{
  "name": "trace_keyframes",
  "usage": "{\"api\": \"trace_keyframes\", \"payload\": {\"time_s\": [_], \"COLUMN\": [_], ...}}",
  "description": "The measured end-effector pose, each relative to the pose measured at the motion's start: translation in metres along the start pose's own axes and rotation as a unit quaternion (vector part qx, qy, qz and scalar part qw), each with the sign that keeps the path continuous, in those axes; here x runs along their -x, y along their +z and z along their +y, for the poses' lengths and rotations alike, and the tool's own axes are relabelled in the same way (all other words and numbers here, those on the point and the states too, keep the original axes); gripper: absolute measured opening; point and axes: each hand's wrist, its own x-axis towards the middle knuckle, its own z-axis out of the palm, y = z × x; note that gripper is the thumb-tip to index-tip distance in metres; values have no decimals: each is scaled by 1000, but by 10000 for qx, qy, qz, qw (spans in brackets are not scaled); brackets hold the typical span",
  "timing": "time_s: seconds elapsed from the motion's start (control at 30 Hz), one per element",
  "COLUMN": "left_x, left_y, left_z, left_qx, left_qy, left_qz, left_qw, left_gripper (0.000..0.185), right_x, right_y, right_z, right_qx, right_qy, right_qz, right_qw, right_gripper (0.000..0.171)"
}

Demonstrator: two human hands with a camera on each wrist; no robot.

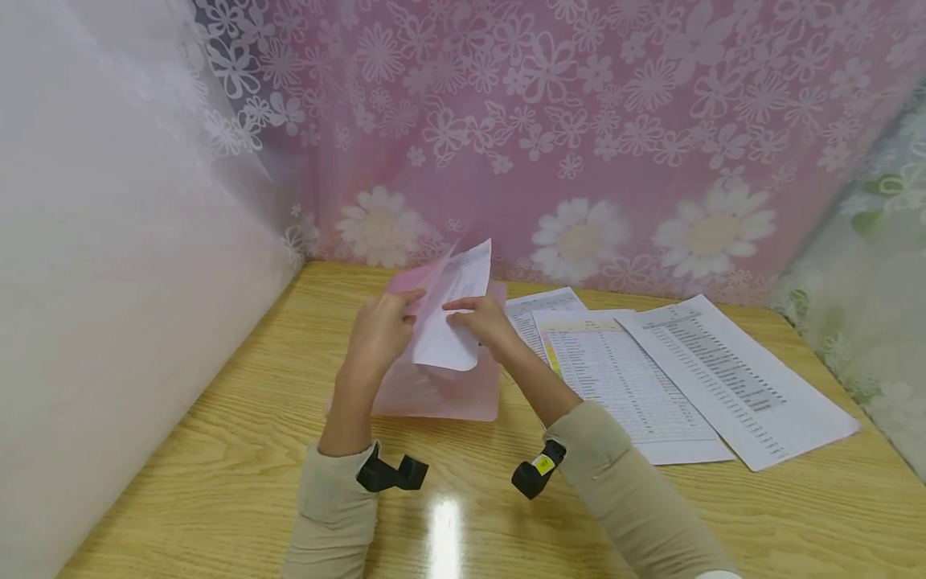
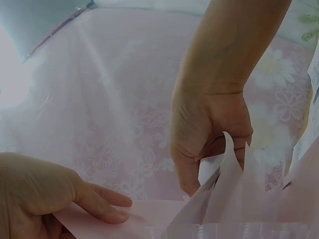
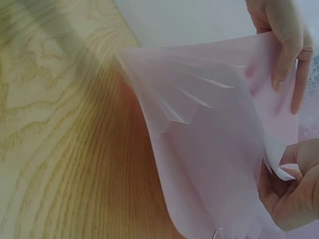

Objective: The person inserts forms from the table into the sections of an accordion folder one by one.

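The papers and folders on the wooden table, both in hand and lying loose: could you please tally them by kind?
Pink translucent folder, held open by the left hand: 1
Printed sheet in the right hand, a white sheet at the folder's mouth: 1
Printed sheets lying on the table, overlapping: 3
Total: 5

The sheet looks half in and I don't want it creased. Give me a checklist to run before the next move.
1. Left hand holds the pink folder open by its upper edge: ok.
2. Right hand pinches the white sheet: ok.
3. Sheet's lower edge is inside a pocket: cannot tell; the head view shows it in front of the folder.
4. Folder's inner dividers are spread apart: ok.
5. Sheet is free of creases: not ok; its corner curls at the right hand.
6. The other printed pages lie clear of the folder on the table: ok.
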Motion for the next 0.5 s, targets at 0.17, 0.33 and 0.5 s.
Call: {"api": "trace_keyframes", "payload": {"time_s": [0.17,0.33,0.5], "left_x": [0,1,1], "left_y": [0,-1,-1], "left_z": [1,-1,-3], "left_qx": [-30,-193,-203], "left_qy": [-47,77,100], "left_qz": [-60,-26,-2], "left_qw": [10000,9998,9997], "left_gripper": [40,40,40], "right_x": [0,-2,-8], "right_y": [5,4,-1], "right_z": [1,1,4], "right_qx": [-270,-473,-816], "right_qy": [92,280,552], "right_qz": [-195,-345,-160], "right_qw": [9994,9979,9950], "right_gripper": [32,32,32]}}
